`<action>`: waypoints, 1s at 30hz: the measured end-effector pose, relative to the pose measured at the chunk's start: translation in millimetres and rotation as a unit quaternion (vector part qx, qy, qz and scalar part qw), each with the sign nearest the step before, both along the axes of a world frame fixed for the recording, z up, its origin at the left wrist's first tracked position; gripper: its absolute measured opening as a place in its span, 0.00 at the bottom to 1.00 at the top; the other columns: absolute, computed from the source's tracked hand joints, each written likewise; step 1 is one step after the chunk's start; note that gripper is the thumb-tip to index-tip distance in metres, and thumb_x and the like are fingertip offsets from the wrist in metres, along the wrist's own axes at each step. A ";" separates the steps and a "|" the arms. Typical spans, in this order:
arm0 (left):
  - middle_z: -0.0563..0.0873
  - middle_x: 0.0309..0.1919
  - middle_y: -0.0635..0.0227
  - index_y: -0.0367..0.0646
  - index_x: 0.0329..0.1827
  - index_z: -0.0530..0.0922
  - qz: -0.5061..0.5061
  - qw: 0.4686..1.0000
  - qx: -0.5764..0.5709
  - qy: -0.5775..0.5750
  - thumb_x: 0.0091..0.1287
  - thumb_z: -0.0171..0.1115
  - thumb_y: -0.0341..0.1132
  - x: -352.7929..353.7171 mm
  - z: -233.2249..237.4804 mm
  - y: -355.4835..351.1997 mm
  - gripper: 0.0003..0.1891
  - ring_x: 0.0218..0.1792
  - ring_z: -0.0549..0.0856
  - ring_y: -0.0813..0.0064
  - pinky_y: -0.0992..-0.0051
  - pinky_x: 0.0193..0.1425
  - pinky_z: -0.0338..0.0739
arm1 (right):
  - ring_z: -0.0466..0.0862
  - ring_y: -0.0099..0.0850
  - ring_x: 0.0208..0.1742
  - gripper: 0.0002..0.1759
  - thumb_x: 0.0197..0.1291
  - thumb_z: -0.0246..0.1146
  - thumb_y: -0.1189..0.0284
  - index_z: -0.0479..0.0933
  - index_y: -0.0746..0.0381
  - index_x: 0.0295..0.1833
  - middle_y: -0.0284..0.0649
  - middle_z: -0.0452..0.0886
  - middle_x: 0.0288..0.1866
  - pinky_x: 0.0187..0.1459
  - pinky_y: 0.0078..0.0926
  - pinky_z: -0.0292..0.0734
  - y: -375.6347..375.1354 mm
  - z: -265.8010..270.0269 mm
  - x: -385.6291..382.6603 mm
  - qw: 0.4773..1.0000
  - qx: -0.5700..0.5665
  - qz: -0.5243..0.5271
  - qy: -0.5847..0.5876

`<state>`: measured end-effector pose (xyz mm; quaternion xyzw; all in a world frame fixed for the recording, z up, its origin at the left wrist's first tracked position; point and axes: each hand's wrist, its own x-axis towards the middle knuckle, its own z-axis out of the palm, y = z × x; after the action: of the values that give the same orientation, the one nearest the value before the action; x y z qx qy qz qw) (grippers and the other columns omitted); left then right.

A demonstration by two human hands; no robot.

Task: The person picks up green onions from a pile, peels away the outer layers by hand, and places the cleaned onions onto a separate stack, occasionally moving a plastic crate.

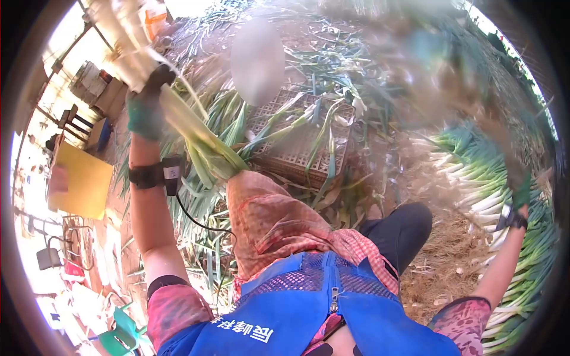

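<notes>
View: head camera, looking down over the person's own body.
Left hand: the left hand [144, 113], in a green glove, is raised at the upper left and clenched around a bundle of green onions [196, 133].
Bundle of green onions: white stalks point up and left past the glove, and green leaves hang down to the right, ending just above the checked apron [267, 219].
Left wrist: a black wrist strap [155, 174] carries a small device, and a thin black cable [199, 222] runs from it toward the body.
Right hand: the right hand [522, 191], also in a green glove, is stretched out at the far right, over the pile of green onions [475, 178]. It is blurred, so I cannot tell whether it grips anything.
Pile of green onions: many stalks lie side by side on the ground [439, 261], white ends toward the middle.
Crate: 1 brown plastic crate [291, 148] lies ahead of the knees with loose leaves draped on it.
Clothing: blue vest [297, 308], black trouser knee [404, 228].
Left edge: a yellow board [83, 181].
</notes>
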<state>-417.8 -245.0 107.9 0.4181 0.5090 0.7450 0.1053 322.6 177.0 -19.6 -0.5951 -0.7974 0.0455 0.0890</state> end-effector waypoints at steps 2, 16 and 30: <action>0.87 0.36 0.64 0.35 0.43 0.84 0.062 0.997 0.041 0.003 0.61 0.67 0.32 -6.9 2.3 -29.0 0.10 0.40 0.85 0.74 0.74 0.49 0.79 | 0.83 0.38 0.54 0.19 0.64 0.62 0.64 0.79 0.65 0.55 0.48 0.84 0.52 0.53 0.35 0.79 -28.9 -31.7 31.3 0.997 -0.069 -0.022 -0.039; 0.86 0.42 0.62 0.42 0.47 0.83 -0.083 0.833 -0.125 0.533 0.65 0.62 0.42 16.9 171.7 -59.2 0.15 0.44 0.85 0.69 0.71 0.50 0.81 | 0.76 0.29 0.63 0.26 0.67 0.63 0.69 0.71 0.67 0.68 0.40 0.77 0.64 0.66 0.28 0.69 -155.0 98.4 -204.9 0.898 -0.064 0.197 0.389; 0.88 0.36 0.66 0.37 0.45 0.84 -0.203 0.873 0.009 0.443 0.64 0.64 0.36 178.4 -0.6 107.4 0.12 0.35 0.86 0.76 0.75 0.40 0.80 | 0.81 0.26 0.32 0.23 0.64 0.65 0.55 0.79 0.65 0.50 0.39 0.83 0.37 0.33 0.23 0.78 -218.8 179.2 -351.7 0.814 -0.011 0.452 0.365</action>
<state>-239.4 -137.6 107.3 0.7993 0.3999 0.4483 0.0142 -29.1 -41.7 159.7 -0.1080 -0.8852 0.3033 0.3358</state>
